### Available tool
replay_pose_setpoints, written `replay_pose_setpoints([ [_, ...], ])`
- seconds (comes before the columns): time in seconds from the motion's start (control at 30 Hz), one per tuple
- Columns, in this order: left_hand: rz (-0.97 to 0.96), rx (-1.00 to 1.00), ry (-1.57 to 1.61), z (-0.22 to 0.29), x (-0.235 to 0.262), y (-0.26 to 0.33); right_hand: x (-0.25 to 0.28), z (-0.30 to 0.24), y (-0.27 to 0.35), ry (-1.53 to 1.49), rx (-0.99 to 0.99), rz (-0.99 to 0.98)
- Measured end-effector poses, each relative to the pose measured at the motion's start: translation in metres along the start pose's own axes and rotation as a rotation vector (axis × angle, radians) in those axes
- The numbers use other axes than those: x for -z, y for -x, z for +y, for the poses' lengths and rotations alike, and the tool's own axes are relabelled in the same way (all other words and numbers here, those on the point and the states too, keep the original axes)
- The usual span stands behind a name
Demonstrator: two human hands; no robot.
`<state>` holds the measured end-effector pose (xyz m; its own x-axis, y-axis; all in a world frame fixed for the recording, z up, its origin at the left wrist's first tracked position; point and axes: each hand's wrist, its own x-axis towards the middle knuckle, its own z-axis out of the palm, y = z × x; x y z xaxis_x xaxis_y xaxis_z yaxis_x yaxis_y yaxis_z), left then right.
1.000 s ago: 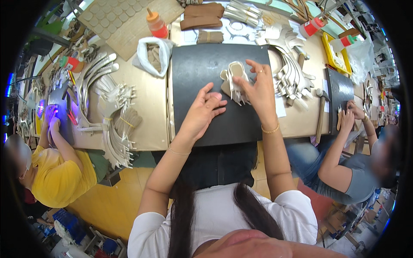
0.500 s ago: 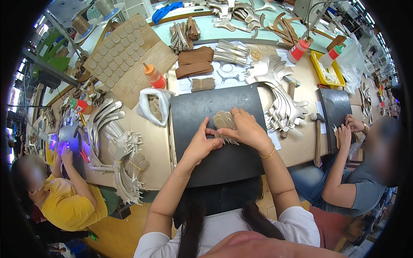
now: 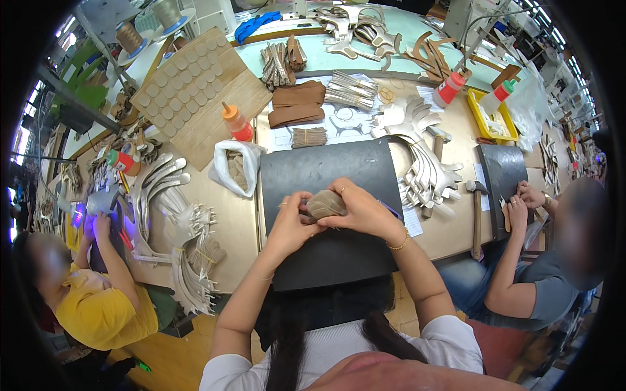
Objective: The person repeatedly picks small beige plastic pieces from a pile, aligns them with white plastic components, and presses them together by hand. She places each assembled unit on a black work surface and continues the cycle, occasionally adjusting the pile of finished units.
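A stack of small tan rounded leather-like pieces (image 3: pixel 325 204) is gathered between my two hands, above the black work board (image 3: pixel 332 264). My left hand (image 3: pixel 290 220) is closed round its left side. On the other side, my right hand (image 3: pixel 362 214) grips the stack, thumb in front and fingers over the top. The thumbs come close together at its near edge. Fingertips behind the stack are partly hidden. Left of the board, a white plastic bag (image 3: pixel 225 176) holds similar tan pieces.
Bundled pale strap pieces lie left (image 3: pixel 192 221) and right (image 3: pixel 427 163) of the board. A hammer (image 3: pixel 477 218) rests farther right. Behind stand an orange-capped bottle (image 3: pixel 237 124), brown strips (image 3: pixel 297 104) and a cardboard sheet of tan pieces (image 3: pixel 189 85). Co-workers sit on both sides.
My left hand has closed onto the stack, where its fingers were spread beside it before. The loosely fanned pieces are now squeezed together, shifted slightly left and turned.
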<state>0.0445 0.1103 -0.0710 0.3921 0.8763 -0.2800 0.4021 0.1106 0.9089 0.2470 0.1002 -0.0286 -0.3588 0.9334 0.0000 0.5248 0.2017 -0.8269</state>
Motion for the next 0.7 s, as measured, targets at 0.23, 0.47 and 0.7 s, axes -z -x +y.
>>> replay_pose_setpoints([
  [0.23,-0.043,0.057,0.337,-0.013,0.020,0.026,-0.031,-0.007,-0.012,0.019,0.165,-0.009],
  [0.47,-0.056,-0.075,0.573,-0.017,0.028,0.034,-0.035,-0.002,-0.001,-0.672,-0.129,0.005],
  [0.7,-0.028,-0.035,0.476,-0.026,0.031,0.042,-0.025,0.004,0.009,-0.962,-0.141,0.194],
])
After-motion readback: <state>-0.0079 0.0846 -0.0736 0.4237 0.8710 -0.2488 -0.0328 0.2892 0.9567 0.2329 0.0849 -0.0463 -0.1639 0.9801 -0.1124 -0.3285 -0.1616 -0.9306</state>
